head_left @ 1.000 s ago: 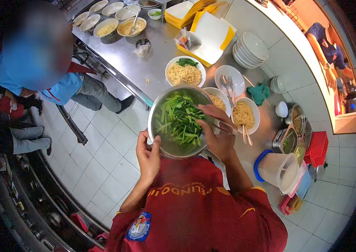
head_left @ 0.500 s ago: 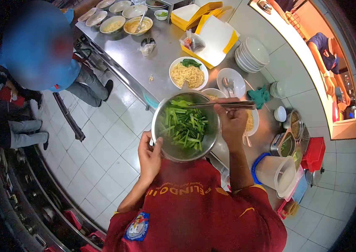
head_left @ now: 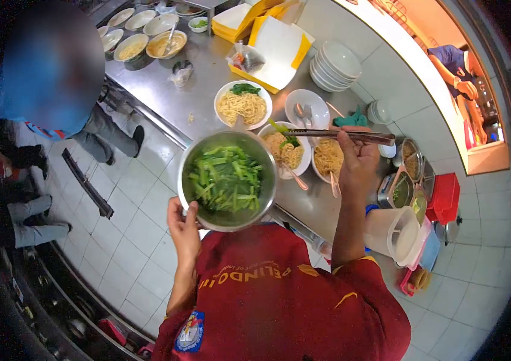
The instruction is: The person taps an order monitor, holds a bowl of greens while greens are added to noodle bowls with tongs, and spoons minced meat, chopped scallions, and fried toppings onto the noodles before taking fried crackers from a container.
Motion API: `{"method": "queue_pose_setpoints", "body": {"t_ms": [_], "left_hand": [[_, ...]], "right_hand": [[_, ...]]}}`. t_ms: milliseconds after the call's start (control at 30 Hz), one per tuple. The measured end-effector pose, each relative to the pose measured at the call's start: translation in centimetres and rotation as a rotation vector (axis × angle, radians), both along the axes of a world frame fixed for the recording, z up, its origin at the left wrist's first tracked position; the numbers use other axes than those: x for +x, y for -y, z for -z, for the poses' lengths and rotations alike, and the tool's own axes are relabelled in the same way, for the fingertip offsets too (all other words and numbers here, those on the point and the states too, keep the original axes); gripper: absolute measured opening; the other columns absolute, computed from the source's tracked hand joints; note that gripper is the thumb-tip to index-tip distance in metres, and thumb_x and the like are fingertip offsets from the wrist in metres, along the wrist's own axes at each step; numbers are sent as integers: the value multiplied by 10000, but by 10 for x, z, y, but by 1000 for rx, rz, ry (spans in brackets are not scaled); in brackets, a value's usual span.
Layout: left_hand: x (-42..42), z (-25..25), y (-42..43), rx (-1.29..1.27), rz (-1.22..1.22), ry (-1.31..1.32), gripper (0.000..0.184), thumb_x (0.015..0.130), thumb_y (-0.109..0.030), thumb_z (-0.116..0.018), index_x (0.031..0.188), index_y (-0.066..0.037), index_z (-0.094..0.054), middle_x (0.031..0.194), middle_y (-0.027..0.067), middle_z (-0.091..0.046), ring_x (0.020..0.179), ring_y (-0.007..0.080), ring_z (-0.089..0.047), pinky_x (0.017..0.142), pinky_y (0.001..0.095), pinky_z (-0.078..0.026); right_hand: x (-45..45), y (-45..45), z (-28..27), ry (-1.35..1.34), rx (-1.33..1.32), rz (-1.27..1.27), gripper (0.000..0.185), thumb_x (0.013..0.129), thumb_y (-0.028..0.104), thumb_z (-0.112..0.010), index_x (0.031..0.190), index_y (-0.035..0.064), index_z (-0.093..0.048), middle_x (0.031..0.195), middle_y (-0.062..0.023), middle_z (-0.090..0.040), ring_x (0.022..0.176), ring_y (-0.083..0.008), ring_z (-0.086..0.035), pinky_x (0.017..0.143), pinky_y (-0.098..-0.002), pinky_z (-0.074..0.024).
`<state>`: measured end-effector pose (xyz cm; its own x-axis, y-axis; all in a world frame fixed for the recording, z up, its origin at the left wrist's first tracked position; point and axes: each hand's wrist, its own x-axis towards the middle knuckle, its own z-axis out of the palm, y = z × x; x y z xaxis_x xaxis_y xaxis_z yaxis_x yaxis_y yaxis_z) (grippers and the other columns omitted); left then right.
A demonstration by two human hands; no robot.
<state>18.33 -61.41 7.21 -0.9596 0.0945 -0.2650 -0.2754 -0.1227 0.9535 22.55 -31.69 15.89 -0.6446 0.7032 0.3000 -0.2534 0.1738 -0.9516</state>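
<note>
Greens (head_left: 226,177), chopped into stalks and leaves, lie heaped in the steel bowl (head_left: 249,144), which is held in front of the red shirt (head_left: 255,289), close to the edge of the metal counter (head_left: 207,66). The left hand (head_left: 183,231) grips the near left side of this bowl, with the thumb up at the rim. The right hand (head_left: 358,157) is closed around the tongs (head_left: 376,137), which reach across the noodle bowls. A bit of green (head_left: 278,126) is at the tips; whether they pinch it or only touch it, I cannot tell. As for how far things have come, the three noodle bowls are not alike. The far bowl (head_left: 218,96) has noodles (head_left: 242,109) with dark leaves (head_left: 245,88) laid at its far side, so it looks topped. The middle bowl (head_left: 307,157), below the tong tips, has some greens over its noodles and seems to be partway through. The near bowl (head_left: 317,171) shows noodles (head_left: 329,157) and no greens, though the right hand and tongs are close and may hide a little of it. Plenty of greens remain in the steel bowl. Just beyond, a plain white bowl (head_left: 291,99) holds a spoon and a fork.
</note>
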Motion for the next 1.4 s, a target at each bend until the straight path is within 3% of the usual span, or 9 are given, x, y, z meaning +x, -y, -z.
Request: {"method": "queue_pose_setpoints", "body": {"t_ms": [300,533,567,700,867,1033,1233,1300,1400], "left_hand": [[-3,8,32,-111,-134,-8,74,908,-122,-541,906,-83,-478,802,-15,-521,631,42,-485,438,189,-408],[2,12,31,-77,-158,6,87,905,-118,-550,900,-74,-475,799,-6,-523,617,41,-491,420,182,-416],[4,9,27,-49,-177,20,92,897,-125,-562,893,-90,-477,779,-17,-519,592,33,-481,410,183,-414],[6,7,21,-56,-144,30,84,896,-121,-561,894,-83,-487,781,-15,-524,588,36,-483,413,186,-433],[4,1,11,-12,-73,75,57,916,-69,-508,935,-36,-466,868,31,-534,646,66,-536,447,219,-529],[3,2,1,-27,-43,35,71,912,-88,-525,928,-40,-476,862,29,-550,650,61,-537,438,204,-508],[5,-2,-4,-52,42,-10,75,918,-87,-512,937,-31,-468,847,41,-556,634,79,-567,442,229,-537],[7,-6,-9,-20,25,-11,64,914,-62,-516,963,-27,-495,833,8,-542,591,18,-473,450,157,-394],[11,-9,-10,-36,52,-7,67,911,-52,-520,966,-21,-496,831,1,-541,600,10,-463,460,149,-356]], "right_hand": [[-42,-37,105,407,632,-141,80,770,-5,-655,849,7,-654,850,-97,-667,817,-189,-646,734,-319,-488],[-49,-40,108,288,503,-147,95,774,4,-648,868,-9,-639,851,-120,-667,794,-227,-655,733,-314,-497],[-50,-47,119,367,731,-146,113,781,5,-638,889,-26,-630,845,-133,-665,795,-238,-656,725,-321,-497],[-44,-44,109,246,629,-144,129,781,20,-643,899,-28,-630,832,-151,-662,786,-254,-655,721,-333,-494],[-21,-27,69,240,668,79,165,780,-53,-645,936,-10,-616,928,-99,-662,862,-155,-616,790,-277,-475],[-10,6,51,122,294,12,238,793,-68,-635,1012,-16,-558,986,-140,-648,953,-174,-612,861,-289,-470],[-12,64,53,91,363,-197,250,775,-39,-667,1007,-1,-581,992,-120,-648,936,-181,-614,838,-293,-476],[-20,76,61,81,444,-210,234,772,-39,-668,992,-2,-597,990,-108,-650,928,-177,-613,829,-286,-475],[-30,85,75,115,444,-179,236,755,-14,-695,976,12,-618,963,-116,-618,916,-197,-589,791,-291,-470]]}}
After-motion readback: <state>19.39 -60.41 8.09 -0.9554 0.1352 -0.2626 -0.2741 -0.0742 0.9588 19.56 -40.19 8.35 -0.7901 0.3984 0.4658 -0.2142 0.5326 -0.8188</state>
